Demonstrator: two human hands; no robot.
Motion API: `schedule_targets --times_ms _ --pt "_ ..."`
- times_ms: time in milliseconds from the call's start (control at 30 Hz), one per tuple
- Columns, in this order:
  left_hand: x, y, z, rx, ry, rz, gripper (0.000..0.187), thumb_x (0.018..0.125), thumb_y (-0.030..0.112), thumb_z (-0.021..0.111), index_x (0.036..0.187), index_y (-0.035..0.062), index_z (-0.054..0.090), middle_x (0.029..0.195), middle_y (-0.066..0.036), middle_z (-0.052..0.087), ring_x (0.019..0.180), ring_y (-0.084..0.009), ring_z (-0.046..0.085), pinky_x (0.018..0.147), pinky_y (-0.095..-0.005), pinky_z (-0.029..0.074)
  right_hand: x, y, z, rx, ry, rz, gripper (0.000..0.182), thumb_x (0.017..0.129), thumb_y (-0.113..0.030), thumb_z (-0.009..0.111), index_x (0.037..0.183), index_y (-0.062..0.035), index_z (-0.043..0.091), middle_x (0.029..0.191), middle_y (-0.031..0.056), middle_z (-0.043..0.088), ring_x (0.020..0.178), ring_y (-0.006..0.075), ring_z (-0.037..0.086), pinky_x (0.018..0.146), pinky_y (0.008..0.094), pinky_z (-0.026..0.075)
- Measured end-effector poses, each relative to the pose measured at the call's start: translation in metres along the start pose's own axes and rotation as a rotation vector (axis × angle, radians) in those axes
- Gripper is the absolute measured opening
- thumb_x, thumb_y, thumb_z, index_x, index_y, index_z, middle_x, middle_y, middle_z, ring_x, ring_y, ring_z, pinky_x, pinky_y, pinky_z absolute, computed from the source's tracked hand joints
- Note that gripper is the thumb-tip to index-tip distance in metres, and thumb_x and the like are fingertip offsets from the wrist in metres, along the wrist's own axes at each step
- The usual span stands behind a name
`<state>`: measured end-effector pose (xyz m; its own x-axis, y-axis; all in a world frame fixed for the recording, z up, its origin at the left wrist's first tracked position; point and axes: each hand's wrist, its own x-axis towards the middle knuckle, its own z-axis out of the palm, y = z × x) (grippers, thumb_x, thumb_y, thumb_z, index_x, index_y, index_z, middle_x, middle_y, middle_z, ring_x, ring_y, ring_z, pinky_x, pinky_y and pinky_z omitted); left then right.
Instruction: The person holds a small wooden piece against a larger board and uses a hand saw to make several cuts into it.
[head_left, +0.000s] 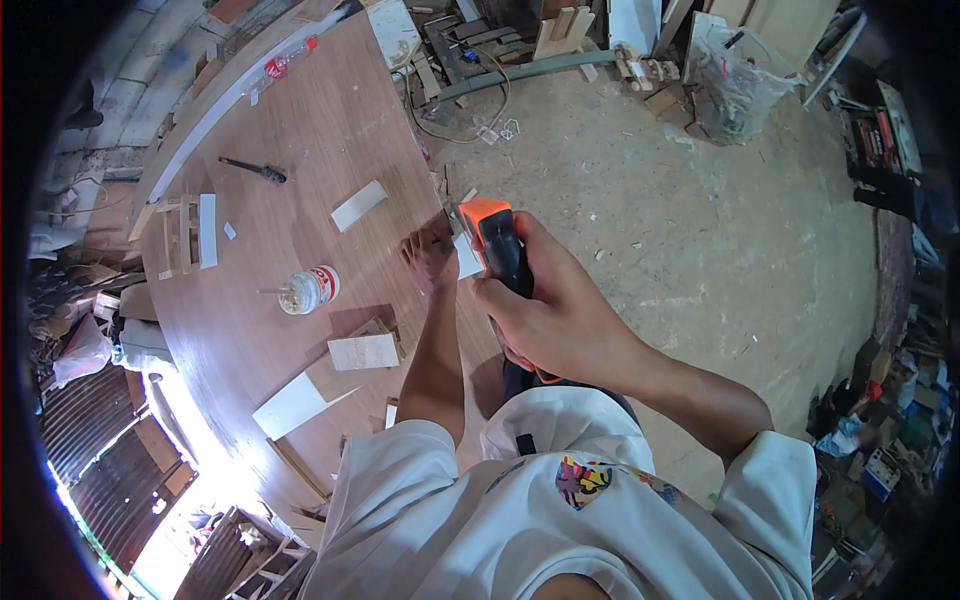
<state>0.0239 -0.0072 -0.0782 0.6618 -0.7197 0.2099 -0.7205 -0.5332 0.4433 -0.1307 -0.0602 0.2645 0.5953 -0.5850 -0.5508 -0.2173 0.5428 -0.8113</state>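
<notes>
My right hand (pixel 560 300) is wrapped round an orange-and-black hand tool (pixel 508 255), whose exact kind I cannot make out. The tool is at the edge of the wooden table (pixel 380 110), with its orange end pointing away from me. To its left, my left hand (pixel 430 262) presses down at the table edge with bent fingers, holding a small white board (pixel 468 256). That board sticks out from beside the hand and reaches the tool. Part of it is hidden by the hand and the tool.
On the table are a white strip (pixel 359 206), a labelled jar (pixel 310 290), a dark slim tool (pixel 253 170), a white-faced block (pixel 363 352), a larger white board (pixel 295 405) and a small wooden frame (pixel 180 236). A plastic bottle (pixel 284 64) lies farther off. Scraps litter the floor (pixel 680 250).
</notes>
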Motion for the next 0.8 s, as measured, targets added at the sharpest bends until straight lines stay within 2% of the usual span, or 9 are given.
schedule_targets --times_ms 467,567,667,733,800 --pt "0.002 0.007 -0.01 -0.073 0.12 0.062 0.017 0.083 0.018 0.057 0.073 0.0046 0.056 0.081 -0.013 0.059 0.091 -0.0327 0.054 0.089 -0.0438 0.04 -0.019 -0.019 0.012 0.082 -0.02 0.054 0.036 0.092 -0.006 0.05 0.125 -0.0042 0.036 0.061 0.001 0.044 0.045 0.008 0.042 0.041 0.0264 0.036" --pt "0.002 0.008 -0.015 -0.041 0.066 0.069 0.016 0.081 0.017 0.058 0.073 0.0044 0.056 0.081 -0.013 0.058 0.091 -0.0331 0.054 0.088 -0.0442 0.04 -0.021 -0.019 0.014 0.032 -0.017 0.087 0.033 0.093 -0.008 0.051 0.122 -0.0042 0.037 0.061 0.001 0.044 0.044 0.008 0.042 0.041 0.0265 0.037" --pt "0.002 0.002 -0.005 -0.038 0.085 0.066 0.015 0.079 0.017 0.059 0.072 0.0047 0.056 0.081 -0.013 0.058 0.09 -0.033 0.054 0.087 -0.0445 0.04 -0.022 -0.014 0.017 0.015 -0.019 -0.031 0.027 0.093 -0.009 0.052 0.117 -0.0045 0.039 0.059 0.0003 0.043 0.044 0.0079 0.043 0.04 0.027 0.037" --pt "0.001 -0.001 -0.002 -0.005 0.039 0.058 0.014 0.079 0.018 0.06 0.073 0.0057 0.056 0.081 -0.012 0.058 0.088 -0.0327 0.055 0.084 -0.0443 0.041 -0.022 -0.025 0.017 0.054 -0.006 0.064 0.023 0.093 -0.011 0.054 0.11 -0.0051 0.041 0.058 -0.0004 0.043 0.044 0.0081 0.043 0.04 0.0274 0.037" --pt "0.0 0.0 -0.002 -0.018 0.06 0.095 0.014 0.08 0.019 0.06 0.074 0.0063 0.057 0.081 -0.012 0.058 0.087 -0.0325 0.055 0.084 -0.044 0.042 -0.007 -0.016 0.013 0.034 0.003 0.07 0.022 0.092 -0.012 0.054 0.109 -0.0054 0.041 0.058 -0.0005 0.043 0.044 0.0085 0.044 0.039 0.0276 0.037"
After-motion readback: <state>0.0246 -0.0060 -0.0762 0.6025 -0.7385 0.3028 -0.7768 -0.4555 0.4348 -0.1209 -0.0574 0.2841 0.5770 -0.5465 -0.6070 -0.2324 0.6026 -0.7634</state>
